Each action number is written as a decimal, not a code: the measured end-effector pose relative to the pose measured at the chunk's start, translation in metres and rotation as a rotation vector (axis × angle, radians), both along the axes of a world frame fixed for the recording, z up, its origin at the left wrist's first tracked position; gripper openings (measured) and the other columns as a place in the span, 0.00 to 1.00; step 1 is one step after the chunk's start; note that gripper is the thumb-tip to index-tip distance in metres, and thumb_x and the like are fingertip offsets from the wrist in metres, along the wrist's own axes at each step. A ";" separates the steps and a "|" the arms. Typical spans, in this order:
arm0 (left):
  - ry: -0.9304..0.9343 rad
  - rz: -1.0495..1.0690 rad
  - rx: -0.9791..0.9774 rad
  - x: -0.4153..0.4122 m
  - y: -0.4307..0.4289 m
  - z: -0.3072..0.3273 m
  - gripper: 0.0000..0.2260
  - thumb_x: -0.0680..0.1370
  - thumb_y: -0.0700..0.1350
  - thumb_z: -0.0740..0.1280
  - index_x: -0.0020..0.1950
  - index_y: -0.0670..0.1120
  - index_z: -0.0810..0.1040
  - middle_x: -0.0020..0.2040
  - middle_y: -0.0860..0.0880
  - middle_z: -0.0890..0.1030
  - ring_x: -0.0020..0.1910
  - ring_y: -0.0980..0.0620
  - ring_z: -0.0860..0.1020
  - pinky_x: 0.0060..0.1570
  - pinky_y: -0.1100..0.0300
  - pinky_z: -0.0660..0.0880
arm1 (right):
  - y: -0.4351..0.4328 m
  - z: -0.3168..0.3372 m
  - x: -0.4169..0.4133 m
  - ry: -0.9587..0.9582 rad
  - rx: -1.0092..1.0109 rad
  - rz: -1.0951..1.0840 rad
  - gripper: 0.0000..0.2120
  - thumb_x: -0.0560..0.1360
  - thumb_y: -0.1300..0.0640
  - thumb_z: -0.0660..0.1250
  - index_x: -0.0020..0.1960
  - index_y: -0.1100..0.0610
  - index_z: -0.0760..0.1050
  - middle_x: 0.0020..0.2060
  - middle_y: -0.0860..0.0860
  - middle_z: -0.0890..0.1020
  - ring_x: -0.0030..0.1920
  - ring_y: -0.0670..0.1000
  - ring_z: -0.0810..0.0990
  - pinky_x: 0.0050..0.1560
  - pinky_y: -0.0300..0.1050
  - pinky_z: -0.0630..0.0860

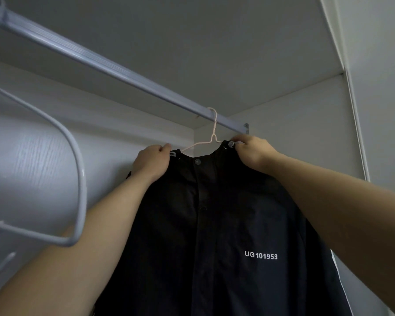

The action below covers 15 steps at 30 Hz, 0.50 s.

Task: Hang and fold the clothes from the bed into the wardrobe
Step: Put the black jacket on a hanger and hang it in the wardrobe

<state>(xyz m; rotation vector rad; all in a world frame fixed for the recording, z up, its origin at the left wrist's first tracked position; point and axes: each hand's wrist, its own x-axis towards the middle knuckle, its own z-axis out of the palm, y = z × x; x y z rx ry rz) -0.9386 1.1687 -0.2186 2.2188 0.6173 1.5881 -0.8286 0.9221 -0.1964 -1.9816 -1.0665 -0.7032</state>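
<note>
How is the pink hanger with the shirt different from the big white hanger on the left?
The pink hanger carries the black shirt; the white hanger is bare. The pink hanger is thin wire; the white hanger looks thicker. The pink hanger's hook sits over the rail; the white hanger's hook is not clearly seen. Both are clothes hangers.

Bare forearms [96, 224]; bare left hand [151, 163] and right hand [252, 153].
</note>
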 end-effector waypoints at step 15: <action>-0.012 -0.121 -0.093 0.019 -0.030 0.040 0.10 0.72 0.47 0.67 0.41 0.41 0.83 0.42 0.45 0.83 0.45 0.43 0.80 0.39 0.56 0.75 | 0.008 0.011 0.011 0.248 0.139 0.082 0.09 0.82 0.53 0.65 0.53 0.58 0.78 0.43 0.52 0.78 0.36 0.47 0.74 0.41 0.42 0.71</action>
